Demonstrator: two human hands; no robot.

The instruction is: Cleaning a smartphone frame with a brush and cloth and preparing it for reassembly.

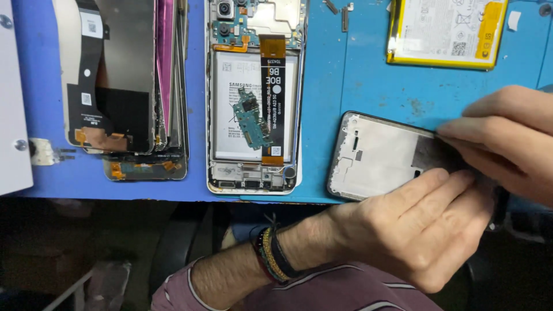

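Blue mat (pixel 368 86) covers the desk, and from the head view my work sits at its near right edge. My left hand (pixel 415 230) comes in from below, fingers laid flat and together along the near edge of the frame (pixel 374 155), pressing it down rather than gripping around it. My right hand (pixel 512 138) reaches in from the right edge, fingers pinched close on the dark part of the frame at its right end; whether they hold a thin film or only the frame itself I cannot tell, since my knuckles cover that spot. The frame lies tilted, overhanging the near edge of the mat, its pale inner face up and bare of boards and battery.

As I judge it, the frame is stripped and what remains is cleaning or peeling at its right end, not yet finished, as the dark patch there is still in place.

Left of it, at the middle of the near edge, lies an opened phone (pixel 253 98), back off, battery and flex cable in place, with a small green board (pixel 249 118) lying loose on top. A stack of screens (pixel 127 86) sits towards the left. A loose battery (pixel 446 31) with yellow border lies at the far right corner. Two small metal bits (pixel 340 14) lie near the far edge.
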